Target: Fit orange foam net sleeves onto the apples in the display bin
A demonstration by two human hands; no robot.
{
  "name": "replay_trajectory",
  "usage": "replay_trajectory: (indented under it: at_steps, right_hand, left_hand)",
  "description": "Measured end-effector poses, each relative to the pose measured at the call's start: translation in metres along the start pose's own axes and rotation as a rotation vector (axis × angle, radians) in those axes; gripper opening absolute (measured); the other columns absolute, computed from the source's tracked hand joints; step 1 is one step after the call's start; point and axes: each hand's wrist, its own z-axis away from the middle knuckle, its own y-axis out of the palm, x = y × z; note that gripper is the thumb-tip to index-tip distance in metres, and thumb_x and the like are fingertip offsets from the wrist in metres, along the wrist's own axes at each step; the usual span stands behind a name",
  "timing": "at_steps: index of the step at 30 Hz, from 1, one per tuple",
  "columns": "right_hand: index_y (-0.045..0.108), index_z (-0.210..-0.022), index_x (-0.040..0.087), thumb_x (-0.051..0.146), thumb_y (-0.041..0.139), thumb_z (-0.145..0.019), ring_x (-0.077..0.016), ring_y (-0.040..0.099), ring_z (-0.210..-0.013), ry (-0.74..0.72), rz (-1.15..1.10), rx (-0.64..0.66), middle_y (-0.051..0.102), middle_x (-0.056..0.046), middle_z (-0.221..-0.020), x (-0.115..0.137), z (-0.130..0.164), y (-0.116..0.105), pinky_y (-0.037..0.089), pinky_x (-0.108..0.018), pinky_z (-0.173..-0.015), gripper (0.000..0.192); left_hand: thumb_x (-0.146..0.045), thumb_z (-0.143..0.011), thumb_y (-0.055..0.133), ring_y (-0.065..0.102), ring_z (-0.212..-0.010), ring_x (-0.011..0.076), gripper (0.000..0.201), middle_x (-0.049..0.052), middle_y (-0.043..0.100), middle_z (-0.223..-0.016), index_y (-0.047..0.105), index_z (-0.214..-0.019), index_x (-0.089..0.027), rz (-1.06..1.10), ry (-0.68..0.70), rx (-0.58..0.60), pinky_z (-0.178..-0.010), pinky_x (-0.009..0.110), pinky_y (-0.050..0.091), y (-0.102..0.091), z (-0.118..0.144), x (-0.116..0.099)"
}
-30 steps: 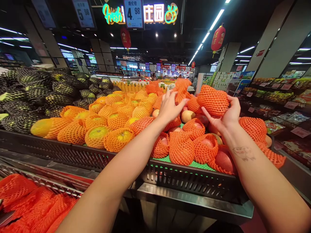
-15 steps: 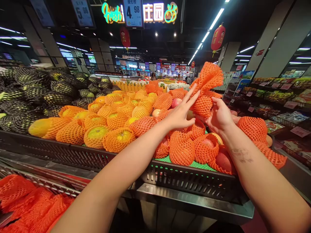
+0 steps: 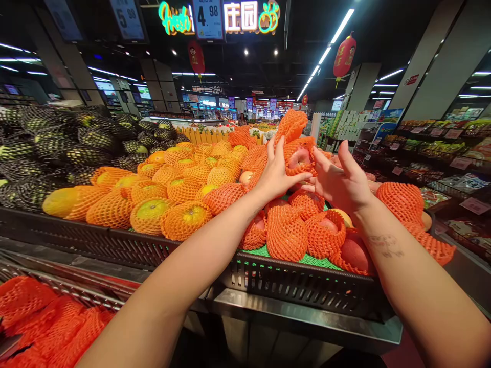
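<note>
Left hand (image 3: pixel 274 175) and right hand (image 3: pixel 342 180) were spread pretty wide around a netted fruit (image 3: pixel 299 158), yellow fruit (image 3: pixel 152 209) crammed left, black crate (image 3: pixel 303 289) below.

A reddish fruit (image 3: pixel 299 158) sits partly bare in orange netting (image 3: pixel 292 125), loose end upward.

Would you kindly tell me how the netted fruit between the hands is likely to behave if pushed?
The fruit looks rounded, so it may well roll. Its net extends loosely above it, so that part will probably flop or crumple. The open weave should add some grip, though where the fruit shows bare it could be more slippery.
</note>
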Motion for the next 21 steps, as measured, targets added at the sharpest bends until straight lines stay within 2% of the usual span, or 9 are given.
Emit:
replay_trajectory:
  at_steps: [2, 4, 7, 9, 10, 13, 15, 18, 21]
  right_hand:
    - [0.048, -0.148, 0.04, 0.097, 0.033, -0.076, -0.031, 0.055, -0.131, -0.013, -0.025, 0.041, 0.046, -0.002, -0.154, 0.0, -0.002, -0.002, 0.055, -0.049, -0.098, 0.093]
    - [0.036, -0.154, 0.045, 0.093, 0.042, -0.077, -0.0306, 0.056, -0.13, -0.037, -0.044, 0.03, 0.042, -0.001, -0.157, -0.002, -0.005, -0.004, 0.055, -0.05, -0.098, 0.091]
    - [0.015, -0.159, 0.049, 0.08, 0.058, -0.08, -0.0274, 0.057, -0.13, -0.049, -0.056, -0.029, 0.033, 0.0, -0.162, -0.005, -0.01, -0.008, 0.055, -0.048, -0.101, 0.096]
    - [0.01, -0.16, 0.049, 0.076, 0.059, -0.083, -0.026, 0.055, -0.132, -0.051, -0.068, -0.045, 0.029, 0.0, -0.164, -0.006, -0.011, -0.008, 0.053, -0.046, -0.104, 0.095]
    - [0.014, -0.16, 0.049, 0.076, 0.057, -0.085, -0.0261, 0.055, -0.133, -0.056, -0.073, -0.037, 0.03, 0.0, -0.164, -0.006, -0.011, -0.008, 0.052, -0.047, -0.105, 0.09]
    - [0.04, -0.153, 0.043, 0.079, 0.05, -0.088, -0.0283, 0.053, -0.134, -0.088, -0.066, 0.037, 0.043, -0.001, -0.157, -0.003, -0.005, -0.006, 0.05, -0.049, -0.107, 0.075]
    - [0.052, -0.145, 0.039, 0.082, 0.049, -0.087, -0.0297, 0.053, -0.134, -0.097, -0.076, 0.099, 0.05, -0.002, -0.15, 0.001, -0.001, -0.004, 0.05, -0.05, -0.107, 0.073]
    - [0.059, -0.138, 0.033, 0.086, 0.046, -0.084, -0.0326, 0.053, -0.133, -0.045, -0.095, 0.146, 0.057, -0.006, -0.143, 0.005, 0.005, -0.004, 0.051, -0.053, -0.105, 0.077]
    - [0.062, -0.134, 0.03, 0.087, 0.046, -0.083, -0.0353, 0.053, -0.132, 0.042, -0.072, 0.168, 0.06, -0.009, -0.138, 0.006, 0.007, -0.012, 0.053, -0.053, -0.102, 0.078]
  left_hand:
    - [-0.044, -0.079, 0.081, 0.019, -0.155, 0.0344, 0.09, 0.02, 0.014, -0.162, 0.024, -0.148, -0.028, 0.016, 0.0, -0.092, -0.127, 0.054, 0.02, -0.005, -0.003, -0.001]
    - [-0.04, -0.082, 0.077, 0.029, -0.15, 0.0319, 0.077, 0.018, 0.027, -0.155, 0.028, -0.14, -0.027, 0.045, -0.007, -0.174, -0.125, 0.052, 0.024, -0.008, -0.005, -0.002]
    - [-0.031, -0.084, 0.073, 0.036, -0.144, 0.0286, 0.068, 0.015, 0.035, -0.146, 0.025, -0.132, -0.027, 0.104, -0.031, -0.276, -0.123, 0.049, 0.027, -0.012, -0.007, -0.002]
    - [-0.028, -0.085, 0.069, 0.038, -0.142, 0.0271, 0.063, 0.014, 0.036, -0.143, 0.023, -0.128, -0.028, 0.145, -0.022, -0.297, -0.123, 0.048, 0.027, -0.012, -0.007, -0.001]
    - [-0.028, -0.085, 0.068, 0.038, -0.141, 0.0268, 0.061, 0.013, 0.036, -0.142, 0.023, -0.127, -0.028, 0.162, -0.008, -0.287, -0.122, 0.048, 0.027, -0.012, -0.007, -0.001]
    - [-0.029, -0.088, 0.064, 0.038, -0.141, 0.0268, 0.055, 0.011, 0.037, -0.141, 0.025, -0.126, -0.03, 0.175, 0.051, -0.193, -0.122, 0.05, 0.027, -0.01, -0.006, -0.001]
    - [-0.031, -0.089, 0.065, 0.037, -0.142, 0.0271, 0.054, 0.012, 0.035, -0.143, 0.027, -0.127, -0.029, 0.163, 0.072, -0.124, -0.122, 0.05, 0.028, -0.007, -0.003, -0.004]
    - [-0.038, -0.08, 0.077, 0.036, -0.143, 0.0307, 0.07, 0.014, 0.032, -0.144, 0.027, -0.129, -0.027, 0.132, 0.039, -0.052, -0.122, 0.052, 0.029, -0.006, 0.002, -0.009]
    - [-0.032, -0.068, 0.086, 0.04, -0.14, 0.0324, 0.083, 0.014, 0.034, -0.142, 0.03, -0.129, -0.026, 0.063, 0.028, -0.038, -0.122, 0.052, 0.031, -0.007, 0.004, -0.012]
